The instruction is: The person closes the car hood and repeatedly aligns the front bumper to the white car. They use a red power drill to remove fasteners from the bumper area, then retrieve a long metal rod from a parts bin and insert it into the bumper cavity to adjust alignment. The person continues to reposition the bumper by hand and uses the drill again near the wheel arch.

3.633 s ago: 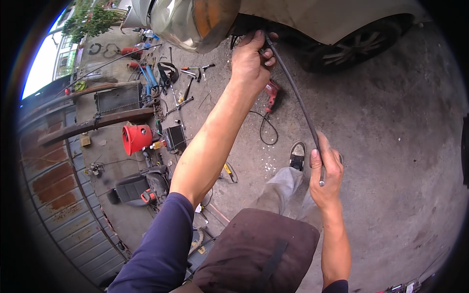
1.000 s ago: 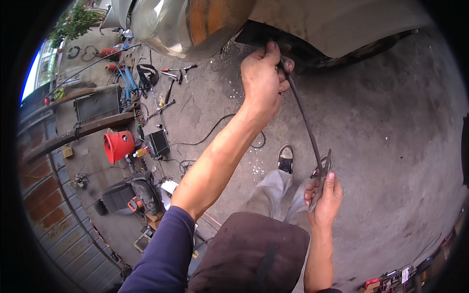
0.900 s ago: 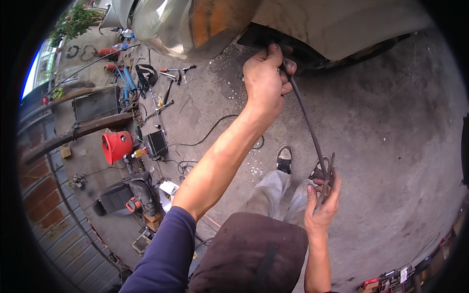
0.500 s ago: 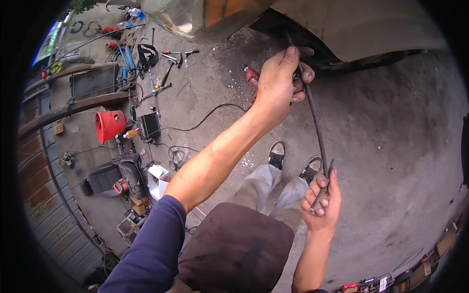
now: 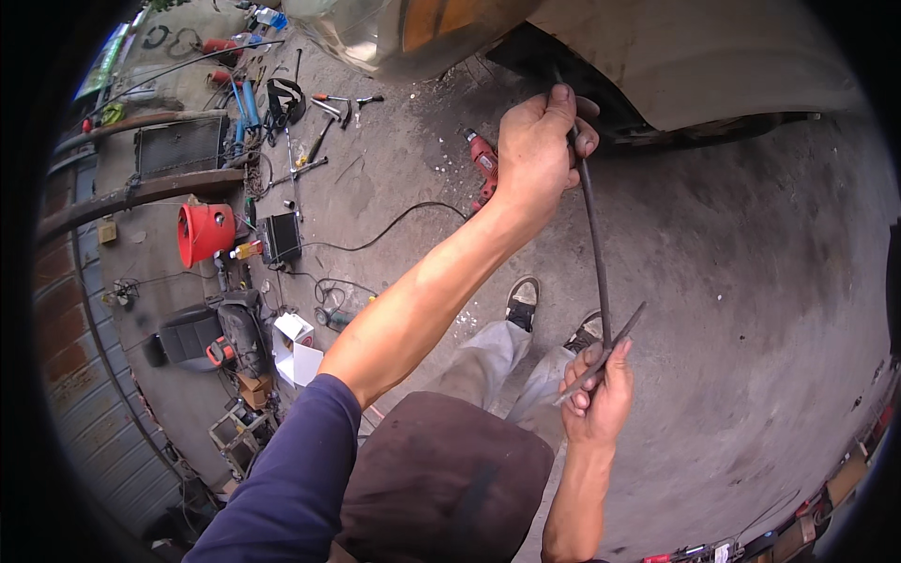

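Observation:
My left hand (image 5: 540, 141) is closed round the upper part of a long, slim, dark metal rod (image 5: 595, 244). The rod's top runs into the dark gap under the edge of a light-coloured car body panel (image 5: 713, 66). Lower down, my right hand (image 5: 599, 403) has its fingers wrapped about the rod's bottom end. Crossing there at a slant is a shorter metal bar (image 5: 629, 324) with a tapered tip, also in the right hand. Whether bar and rod are joined is hidden by the fingers.
A headlamp (image 5: 394, 38) overhangs the top. On the concrete lie a red power tool (image 5: 483, 159) with a black cable, hammers (image 5: 338, 111) and wrenches. Leftward stand a red bucket (image 5: 206, 233), a black battery (image 5: 281, 239), a white box (image 5: 296, 352) and a car seat (image 5: 192, 338).
My right hand has shifted a little left with the rod's lower end, and the short bar has tilted further over to the right. My left hand keeps its grip near the panel.

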The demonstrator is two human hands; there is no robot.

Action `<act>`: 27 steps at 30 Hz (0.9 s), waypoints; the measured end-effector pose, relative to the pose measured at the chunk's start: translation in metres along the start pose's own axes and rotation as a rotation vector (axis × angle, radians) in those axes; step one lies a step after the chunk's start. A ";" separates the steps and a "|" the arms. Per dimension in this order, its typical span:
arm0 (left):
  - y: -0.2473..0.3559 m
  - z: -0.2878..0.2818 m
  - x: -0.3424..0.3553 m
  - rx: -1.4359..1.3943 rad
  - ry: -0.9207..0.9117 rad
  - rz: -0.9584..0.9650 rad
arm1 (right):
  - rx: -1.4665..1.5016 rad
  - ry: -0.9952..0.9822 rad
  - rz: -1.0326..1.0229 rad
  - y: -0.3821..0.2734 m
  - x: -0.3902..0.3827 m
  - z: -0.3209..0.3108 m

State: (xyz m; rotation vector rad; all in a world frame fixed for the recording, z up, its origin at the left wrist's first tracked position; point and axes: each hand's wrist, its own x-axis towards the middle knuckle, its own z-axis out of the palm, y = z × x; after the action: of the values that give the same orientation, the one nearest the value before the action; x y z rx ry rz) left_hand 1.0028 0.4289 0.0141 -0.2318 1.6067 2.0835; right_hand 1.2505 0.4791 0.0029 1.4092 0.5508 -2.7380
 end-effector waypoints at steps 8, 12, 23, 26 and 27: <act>-0.004 0.006 0.001 0.003 0.093 0.021 | -0.880 0.330 -0.933 0.019 -0.005 0.001; -0.007 0.002 0.000 0.007 0.083 0.039 | -1.035 0.130 -0.834 0.009 -0.001 -0.003; -0.010 -0.002 0.004 0.085 0.123 0.152 | -0.739 0.354 -0.823 0.017 -0.006 0.003; -0.007 -0.002 0.006 0.090 0.119 0.150 | -1.288 0.268 -0.994 0.015 -0.002 -0.004; -0.006 -0.002 0.005 0.107 0.118 0.156 | -1.456 0.235 -1.020 0.012 -0.001 -0.003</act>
State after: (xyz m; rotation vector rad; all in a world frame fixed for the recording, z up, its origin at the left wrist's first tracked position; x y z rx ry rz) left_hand 1.0009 0.4298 0.0058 -0.2022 1.8538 2.1254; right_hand 1.2553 0.4689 -0.0017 0.9803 2.9434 -1.3310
